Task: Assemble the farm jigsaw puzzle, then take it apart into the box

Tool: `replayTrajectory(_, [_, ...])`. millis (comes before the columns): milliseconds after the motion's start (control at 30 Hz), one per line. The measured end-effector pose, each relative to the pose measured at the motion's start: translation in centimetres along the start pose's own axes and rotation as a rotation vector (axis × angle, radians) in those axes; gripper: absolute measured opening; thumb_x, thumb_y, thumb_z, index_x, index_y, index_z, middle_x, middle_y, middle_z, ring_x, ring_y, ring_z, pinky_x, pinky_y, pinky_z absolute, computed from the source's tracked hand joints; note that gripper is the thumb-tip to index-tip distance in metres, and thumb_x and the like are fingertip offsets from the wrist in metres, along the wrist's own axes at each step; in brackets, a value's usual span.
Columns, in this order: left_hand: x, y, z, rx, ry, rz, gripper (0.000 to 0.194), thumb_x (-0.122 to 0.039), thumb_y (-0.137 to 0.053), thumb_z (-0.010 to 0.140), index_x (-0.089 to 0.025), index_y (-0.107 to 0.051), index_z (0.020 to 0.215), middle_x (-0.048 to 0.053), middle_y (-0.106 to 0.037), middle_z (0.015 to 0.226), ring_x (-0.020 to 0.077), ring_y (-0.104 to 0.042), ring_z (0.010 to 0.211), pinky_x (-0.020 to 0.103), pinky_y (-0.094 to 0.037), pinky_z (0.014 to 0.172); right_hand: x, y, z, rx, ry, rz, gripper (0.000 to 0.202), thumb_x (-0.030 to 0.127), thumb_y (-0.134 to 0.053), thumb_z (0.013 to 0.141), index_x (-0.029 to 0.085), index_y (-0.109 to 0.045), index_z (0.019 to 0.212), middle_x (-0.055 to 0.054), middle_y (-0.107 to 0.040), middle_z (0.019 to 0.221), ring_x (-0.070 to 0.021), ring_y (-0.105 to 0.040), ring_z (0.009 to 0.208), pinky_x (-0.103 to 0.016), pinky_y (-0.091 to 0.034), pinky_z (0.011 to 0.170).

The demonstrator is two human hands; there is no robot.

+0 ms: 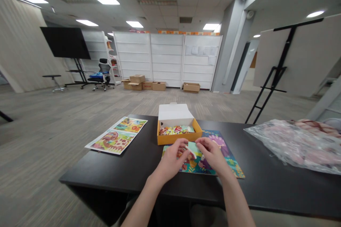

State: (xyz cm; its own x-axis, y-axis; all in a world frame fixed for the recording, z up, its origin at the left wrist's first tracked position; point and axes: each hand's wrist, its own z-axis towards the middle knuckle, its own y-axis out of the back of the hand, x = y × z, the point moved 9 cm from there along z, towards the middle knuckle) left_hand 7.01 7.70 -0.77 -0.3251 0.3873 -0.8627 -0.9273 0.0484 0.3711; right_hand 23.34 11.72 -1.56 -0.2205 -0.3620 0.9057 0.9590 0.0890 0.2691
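Both hands hold a small pale green jigsaw puzzle piece above a colourful picture board. My left hand pinches its left side, where a white and red part shows. My right hand grips the upper right edge of the piece between thumb and fingers. Under the hands lies the picture board, blue and purple with printed plants, partly covered by them. Just behind stands an open yellow box with its white lid raised. Inside it are many loose puzzle pieces.
A printed picture sheet lies on the left of the black table. Clear plastic bags with pinkish contents cover the right side. Beyond are cardboard boxes, white shelves, an office chair and a black-framed stand.
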Motion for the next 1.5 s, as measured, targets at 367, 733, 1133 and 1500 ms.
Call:
replayTrajectory(367, [1.8, 0.8, 2.1, -0.161, 0.107, -0.265, 0.040, -0.046, -0.062, 0.088, -0.015, -0.068, 0.113, 0.008, -0.075, 0.094, 0.0215, -0.072, 0.087, 0.033, -0.058, 0.080, -1.7, 3.1, -1.1, -0.164, -0.079, 0.032, 0.037, 0.050, -0.067, 0.082, 0.018, -0.063, 0.101, -0.006, -0.070, 0.090, -0.0188, -0.063, 0.076, -0.030, -0.049, 0.066])
replayTrajectory(733, [1.8, 1.3, 1.6, -0.029, 0.061, -0.032, 0.027, -0.038, -0.062, 0.087, -0.018, -0.073, 0.101, 0.008, -0.077, 0.095, 0.0216, -0.072, 0.084, 0.034, -0.059, 0.079, -0.4, 1.1, -2.0, -0.007, -0.039, -0.198, 0.022, 0.041, -0.058, 0.089, 0.021, -0.065, 0.096, -0.003, -0.071, 0.085, -0.0173, -0.066, 0.068, -0.029, -0.050, 0.064])
replayTrajectory(1133, [3.1, 5.5, -1.6, 0.026, -0.054, 0.581, 0.030, -0.041, -0.070, 0.084, -0.021, -0.071, 0.107, 0.009, -0.070, 0.114, 0.0270, -0.063, 0.106, 0.040, -0.049, 0.094, 0.7, -3.7, -1.4, 0.126, 0.013, -0.629, 0.022, 0.037, -0.059, 0.091, 0.021, -0.070, 0.100, -0.009, -0.066, 0.105, -0.0222, -0.064, 0.091, -0.033, -0.048, 0.080])
replayTrajectory(1500, [2.0, 2.6, -1.7, 0.108, -0.110, 0.628, 0.025, -0.038, -0.068, 0.089, -0.023, -0.071, 0.110, 0.007, -0.070, 0.118, 0.0260, -0.060, 0.109, 0.042, -0.046, 0.097, 0.0, -5.6, -1.2, 0.197, -0.076, -0.738, 0.041, 0.043, -0.074, 0.078, 0.016, -0.065, 0.109, -0.013, -0.059, 0.111, -0.0287, -0.060, 0.106, -0.036, -0.046, 0.090])
